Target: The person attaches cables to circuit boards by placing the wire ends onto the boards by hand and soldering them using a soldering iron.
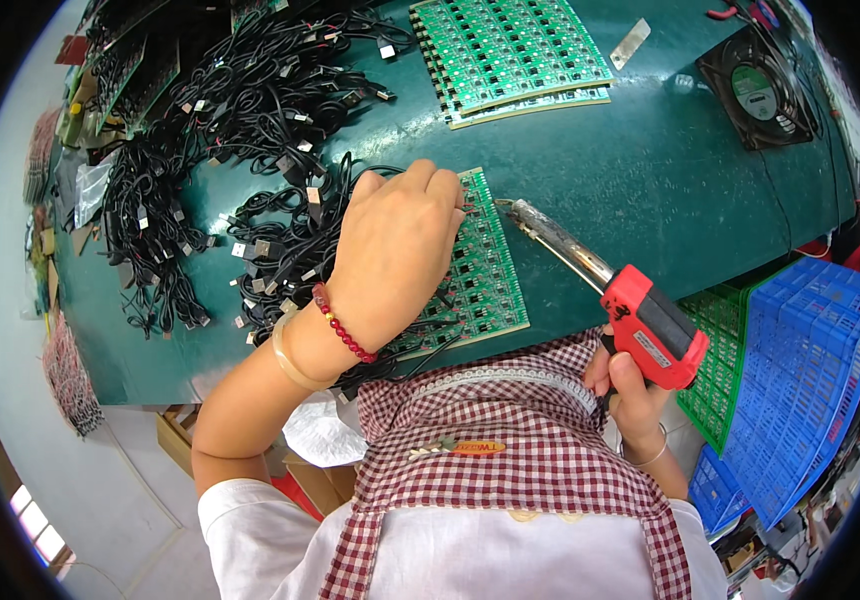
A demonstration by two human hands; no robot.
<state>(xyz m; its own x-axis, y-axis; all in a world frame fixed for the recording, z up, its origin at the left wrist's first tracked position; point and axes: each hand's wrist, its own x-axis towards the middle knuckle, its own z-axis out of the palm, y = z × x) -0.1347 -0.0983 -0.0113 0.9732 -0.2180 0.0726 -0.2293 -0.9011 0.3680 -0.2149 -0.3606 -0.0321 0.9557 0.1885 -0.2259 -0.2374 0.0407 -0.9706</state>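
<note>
A green circuit board panel (490, 275) lies near the table's front edge, with black USB cables (290, 225) bunched against its left side. My left hand (395, 245) is over the panel's left part, fingers curled and closed. What they pinch is hidden behind the back of the hand. In my right hand (638, 395) is a red and black soldering gun (650, 325), gripped by its handle. Its metal barrel points up and left, and the thin tip is just right of the panel's upper right corner. Some black cable ends lie across the panel's lower part.
More black USB cables (250, 90) heap at the back left. Stacked green circuit board panels (510, 50) lie at the back, near a flat pale strip (630, 44). A black fan (755, 90) stands back right. Blue plastic baskets (800, 370) are beside me on the right.
</note>
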